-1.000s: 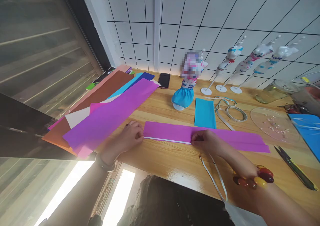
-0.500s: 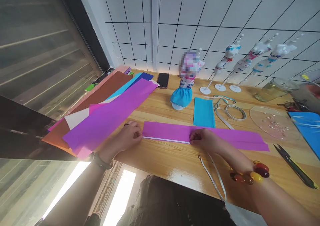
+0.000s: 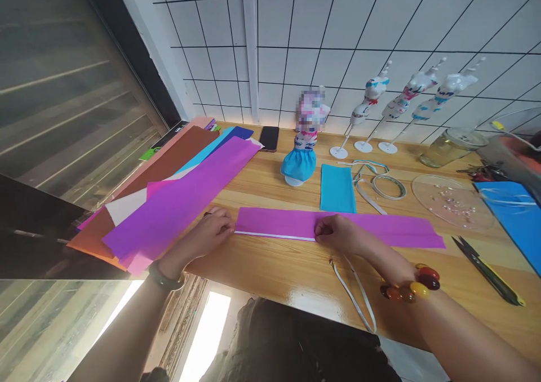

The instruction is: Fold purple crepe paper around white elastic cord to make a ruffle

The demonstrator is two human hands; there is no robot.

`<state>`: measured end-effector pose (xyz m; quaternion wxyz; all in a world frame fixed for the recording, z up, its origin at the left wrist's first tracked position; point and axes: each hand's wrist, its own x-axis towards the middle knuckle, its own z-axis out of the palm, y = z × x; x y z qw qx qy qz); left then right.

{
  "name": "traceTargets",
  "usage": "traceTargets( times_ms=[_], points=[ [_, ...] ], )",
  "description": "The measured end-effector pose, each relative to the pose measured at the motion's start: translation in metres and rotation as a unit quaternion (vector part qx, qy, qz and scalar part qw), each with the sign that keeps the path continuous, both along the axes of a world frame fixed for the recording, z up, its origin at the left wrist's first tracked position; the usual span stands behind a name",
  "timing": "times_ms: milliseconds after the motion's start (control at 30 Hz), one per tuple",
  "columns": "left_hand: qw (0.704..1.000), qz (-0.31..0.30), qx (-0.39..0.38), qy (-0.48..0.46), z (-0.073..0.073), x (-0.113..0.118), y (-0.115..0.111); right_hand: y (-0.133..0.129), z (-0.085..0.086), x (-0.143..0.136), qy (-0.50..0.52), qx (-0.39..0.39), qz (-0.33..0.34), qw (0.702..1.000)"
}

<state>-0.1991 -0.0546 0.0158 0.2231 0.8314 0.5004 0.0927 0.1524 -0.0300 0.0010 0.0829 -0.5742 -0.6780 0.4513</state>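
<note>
A long purple fabric strip lies flat on the wooden table, with a narrow white tape along its near edge. My left hand is at the strip's left end, its fingers drawn together; whatever they pinch is too small to make out. Farther right, my right hand pinches the near edge of the strip with the tape, fingers closed. The loose part of the tape hangs toward the table's front edge. A turquoise fabric piece lies just behind the strip.
Stacked coloured sheets lie at the left, near a phone. Behind stand a mannequin in a blue skirt and several small mannequins. At the right are a tape roll, a bead dish, snips and a jar.
The whole view has shifted slightly, so most things on the table sit a little farther left. Both hands keep nearly the same places at the strip.
</note>
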Motion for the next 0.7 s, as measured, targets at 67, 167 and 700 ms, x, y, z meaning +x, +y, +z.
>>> traceTargets(
  times_ms=[67,167,700],
  points=[
    [1.0,-0.005,-0.003,0.009,0.001,-0.001,0.001,0.0,0.001,-0.001,0.001,0.0,0.002,1.0],
    [1.0,0.01,0.002,0.021,0.004,0.002,0.0,0.0,0.002,-0.001,0.003,-0.001,0.004,1.0],
    [0.997,0.023,0.02,0.078,0.01,0.003,0.004,-0.008,0.008,-0.013,-0.023,0.021,0.002,1.0]
  ],
)
